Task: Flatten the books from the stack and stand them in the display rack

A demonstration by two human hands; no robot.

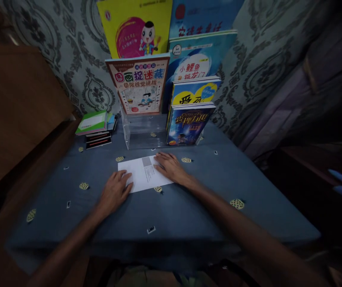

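Observation:
A white printed sheet or booklet (138,175) lies flat on the blue tablecloth (189,215), with a grey block and small lines of text on its right half. My left hand (115,189) rests on its left edge, fingers apart and stretched over the paper. On the right edge lies my right hand (171,167), its fingers spread flat near the printed part. Neither hand grips anything. Whether the white item is a single sheet or several pages, I cannot tell.
Behind the paper stands a clear acrylic rack (144,133) holding a picture book (142,87), a dark blue book (190,123) and several others in tiers. A small pile of booklets (93,123) lies at the back left. A wooden panel (18,107) borders the left side.

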